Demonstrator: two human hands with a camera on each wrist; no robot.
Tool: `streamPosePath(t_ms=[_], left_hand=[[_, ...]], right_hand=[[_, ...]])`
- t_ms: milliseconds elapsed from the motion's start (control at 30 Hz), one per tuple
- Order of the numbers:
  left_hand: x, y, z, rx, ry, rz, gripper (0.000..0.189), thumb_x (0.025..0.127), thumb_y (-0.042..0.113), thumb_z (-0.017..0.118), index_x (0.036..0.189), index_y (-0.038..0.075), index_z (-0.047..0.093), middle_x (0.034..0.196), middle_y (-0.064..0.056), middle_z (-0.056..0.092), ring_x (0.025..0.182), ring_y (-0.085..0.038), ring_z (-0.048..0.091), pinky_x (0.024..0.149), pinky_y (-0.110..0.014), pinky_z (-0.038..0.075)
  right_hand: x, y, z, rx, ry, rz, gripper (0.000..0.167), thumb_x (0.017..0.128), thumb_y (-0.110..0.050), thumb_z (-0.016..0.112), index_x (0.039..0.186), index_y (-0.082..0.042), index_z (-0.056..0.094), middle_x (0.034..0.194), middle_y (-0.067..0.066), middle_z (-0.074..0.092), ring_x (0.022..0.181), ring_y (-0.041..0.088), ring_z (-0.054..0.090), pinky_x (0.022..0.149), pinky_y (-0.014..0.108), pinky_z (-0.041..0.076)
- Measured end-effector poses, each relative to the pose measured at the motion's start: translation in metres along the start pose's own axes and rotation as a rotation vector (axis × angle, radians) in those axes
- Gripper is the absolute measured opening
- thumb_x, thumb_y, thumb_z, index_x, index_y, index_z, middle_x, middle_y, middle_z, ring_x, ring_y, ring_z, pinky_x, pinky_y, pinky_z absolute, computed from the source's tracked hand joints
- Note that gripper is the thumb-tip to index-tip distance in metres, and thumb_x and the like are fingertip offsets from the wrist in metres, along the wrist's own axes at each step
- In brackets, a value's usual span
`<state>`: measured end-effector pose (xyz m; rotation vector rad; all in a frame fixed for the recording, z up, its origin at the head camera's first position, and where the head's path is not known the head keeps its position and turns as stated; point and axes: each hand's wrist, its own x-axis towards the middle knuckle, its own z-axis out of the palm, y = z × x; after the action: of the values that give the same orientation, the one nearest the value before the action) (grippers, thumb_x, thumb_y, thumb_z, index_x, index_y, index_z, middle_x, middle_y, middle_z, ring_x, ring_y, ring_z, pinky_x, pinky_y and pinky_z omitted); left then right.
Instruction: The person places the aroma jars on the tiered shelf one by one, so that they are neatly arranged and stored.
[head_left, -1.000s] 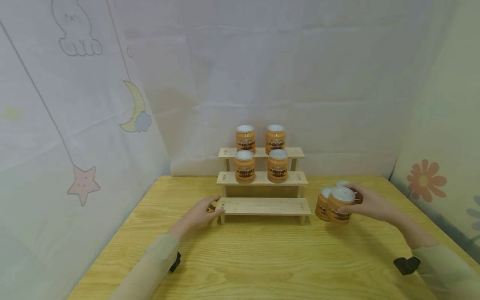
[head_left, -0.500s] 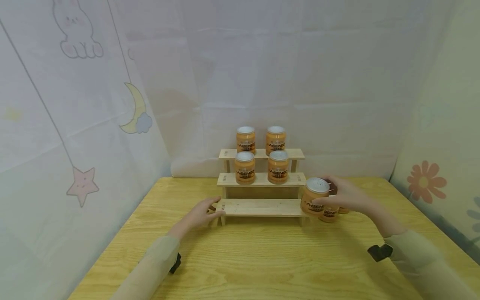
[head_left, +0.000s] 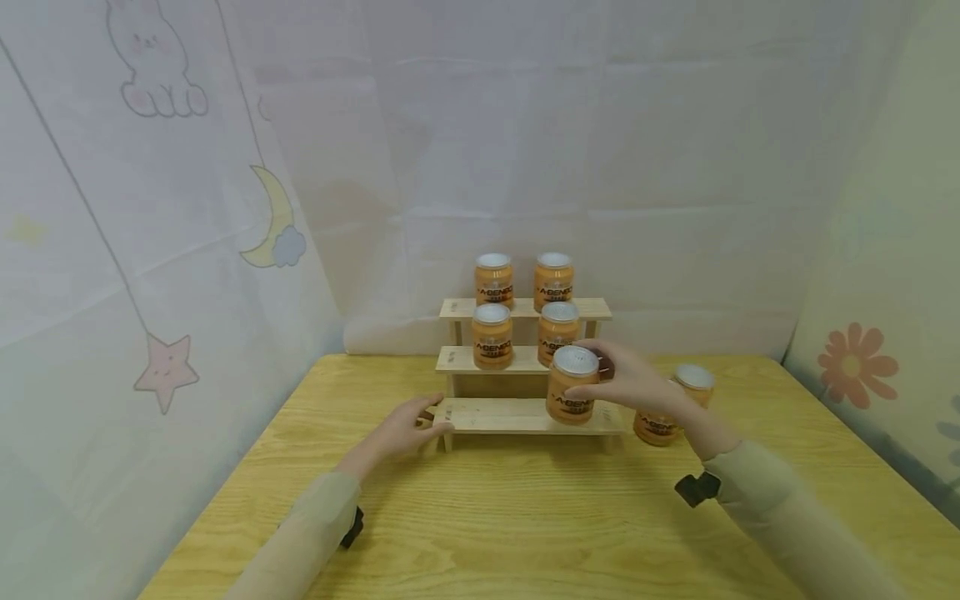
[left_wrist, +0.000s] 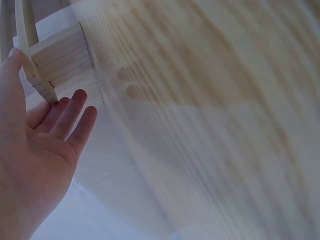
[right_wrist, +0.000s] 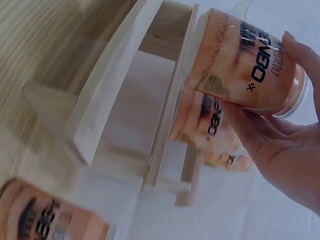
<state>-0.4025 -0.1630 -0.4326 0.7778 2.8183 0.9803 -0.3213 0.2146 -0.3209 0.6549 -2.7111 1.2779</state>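
Note:
My right hand point(head_left: 633, 385) grips an orange can point(head_left: 573, 387) with a silvery lid, thumb on one side and fingers on the other. The can is upright, over the right half of the bottom step of a three-tier wooden stand point(head_left: 495, 414); the right wrist view shows its base off that step. At the stand's left end, my left hand point(head_left: 401, 427) holds the bottom board, its thumb point(left_wrist: 15, 57) at one edge and fingertips at the other. Matching cans stand in pairs on the middle step point(head_left: 492, 337) and the top step point(head_left: 493, 283).
Right of the stand, more orange cans point(head_left: 693, 383) stand on the wood-grain table point(head_left: 480, 517), partly hidden by my right hand and wrist. A pale cloth backdrop point(head_left: 480, 150) rises behind the table, with printed cloth at both sides.
My right hand has carried the can leftward from the group on the right to over the bottom step. My left hand has stayed at the stand's left end.

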Motion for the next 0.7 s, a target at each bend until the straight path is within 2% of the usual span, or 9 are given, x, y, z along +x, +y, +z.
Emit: streamPosePath(t_ms=[200, 433, 700], left_hand=[[0.0, -0.001, 0.0, -0.018, -0.007, 0.01, 0.077, 0.086, 0.054, 0.06, 0.147, 0.014, 0.033, 0.144, -0.009, 0.042, 0.116, -0.027, 0.054, 0.095, -0.042, 0.049], [0.0, -0.003, 0.0, -0.017, -0.002, 0.018, 0.079, 0.086, 0.054, 0.06, 0.146, 0.011, 0.034, 0.144, -0.01, 0.042, 0.116, -0.029, 0.054, 0.094, -0.043, 0.049], [-0.001, 0.0, 0.0, -0.013, -0.006, 0.013, 0.078, 0.086, 0.053, 0.06, 0.146, 0.012, 0.035, 0.144, -0.009, 0.042, 0.116, -0.029, 0.055, 0.095, -0.044, 0.049]], right_hand=[[0.021, -0.01, 0.022, 0.027, 0.002, -0.015, 0.078, 0.076, -0.036, 0.078, 0.139, -0.01, 0.039, 0.124, 0.012, 0.055, 0.111, 0.028, 0.056, 0.087, 0.036, 0.053], [0.043, -0.013, 0.051, 0.053, 0.05, 0.002, 0.078, 0.071, -0.045, 0.08, 0.134, -0.013, 0.045, 0.121, 0.007, 0.058, 0.11, 0.023, 0.057, 0.087, 0.037, 0.052], [0.06, -0.016, 0.079, 0.088, 0.092, -0.004, 0.075, 0.071, -0.045, 0.08, 0.131, -0.016, 0.047, 0.117, 0.004, 0.059, 0.104, 0.02, 0.059, 0.081, 0.034, 0.053]])
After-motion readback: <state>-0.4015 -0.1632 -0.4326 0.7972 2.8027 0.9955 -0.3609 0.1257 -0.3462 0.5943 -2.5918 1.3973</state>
